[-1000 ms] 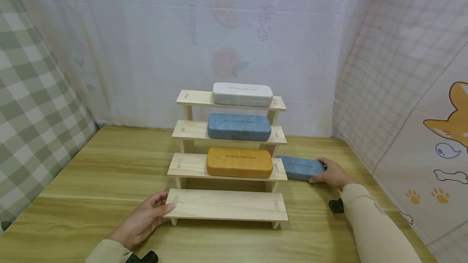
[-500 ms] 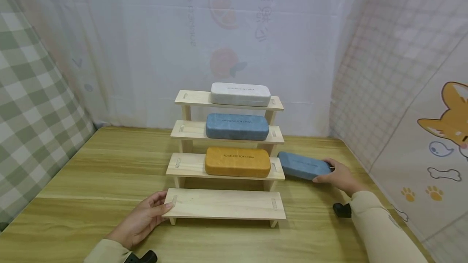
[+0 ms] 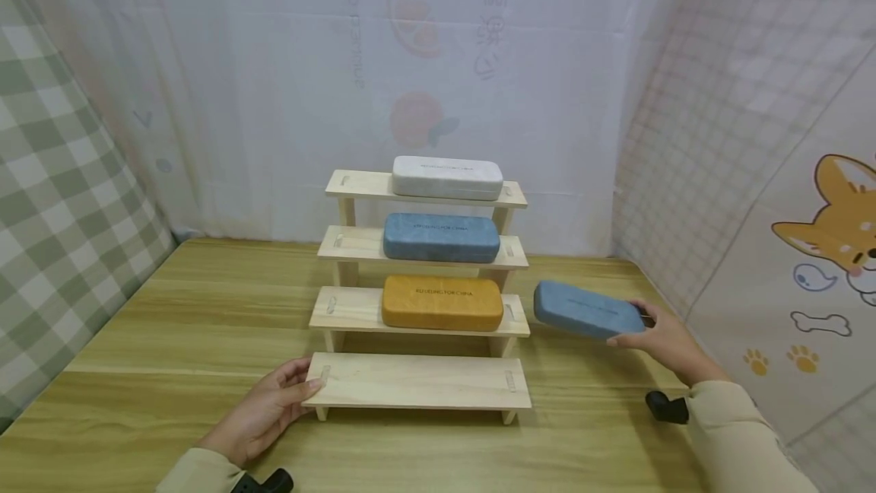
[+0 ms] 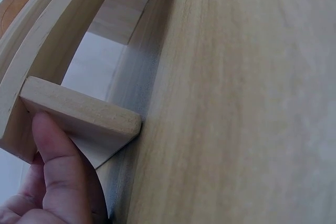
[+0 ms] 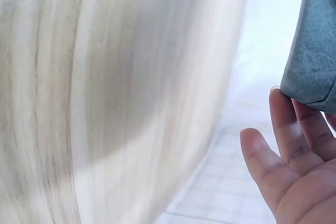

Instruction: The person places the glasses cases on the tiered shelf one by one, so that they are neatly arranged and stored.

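My right hand [image 3: 674, 341] holds a blue glasses case [image 3: 587, 310] by its right end, tilted, to the right of a stepped wooden display stand [image 3: 417, 380]. In the right wrist view the corner of the blue case [image 5: 315, 61] shows above the fingers [image 5: 291, 129]. My left hand [image 3: 268, 411] grips the left end of the stand's lowest step, thumb on top. The left wrist view shows a finger [image 4: 58, 156] beneath that step, against its leg [image 4: 84, 103]. A yellow case [image 3: 442, 303], another blue case [image 3: 441, 237] and a white case [image 3: 447, 177] lie on the upper steps.
The stand rests on a wood-grain table [image 3: 171, 341]. A white printed curtain [image 3: 274, 97] hangs behind it, a green checked cloth [image 3: 61, 135] at the left. A wall cover [image 3: 753, 249] with a cartoon dog borders the right side.
My right hand has lifted the blue glasses case and moved it to the right, away from the stand, turning it to a slant. The left hand stays on the lowest step.
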Motion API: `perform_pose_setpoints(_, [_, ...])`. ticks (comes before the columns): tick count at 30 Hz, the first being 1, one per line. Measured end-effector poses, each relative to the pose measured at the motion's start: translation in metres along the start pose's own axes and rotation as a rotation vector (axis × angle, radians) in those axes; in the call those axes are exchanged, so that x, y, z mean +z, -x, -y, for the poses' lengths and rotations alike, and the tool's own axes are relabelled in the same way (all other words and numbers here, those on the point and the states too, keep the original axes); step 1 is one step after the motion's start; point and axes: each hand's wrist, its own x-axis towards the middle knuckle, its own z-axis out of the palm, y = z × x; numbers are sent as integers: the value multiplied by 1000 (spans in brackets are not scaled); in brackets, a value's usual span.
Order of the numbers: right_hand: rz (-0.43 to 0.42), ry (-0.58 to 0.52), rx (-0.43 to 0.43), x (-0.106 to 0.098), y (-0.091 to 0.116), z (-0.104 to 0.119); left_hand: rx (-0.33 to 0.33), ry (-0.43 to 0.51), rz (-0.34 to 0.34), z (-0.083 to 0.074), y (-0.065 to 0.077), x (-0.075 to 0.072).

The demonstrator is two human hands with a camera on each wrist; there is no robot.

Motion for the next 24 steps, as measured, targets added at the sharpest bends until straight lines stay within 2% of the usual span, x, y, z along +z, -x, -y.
perform_pose_setpoints(10, [-38,4,-1,-7,24,12,4,-9,-1,0,0,0])
perform_pose_setpoints(24, [-43,3,22,-2,45,32,6,-11,-6,0,0,1])
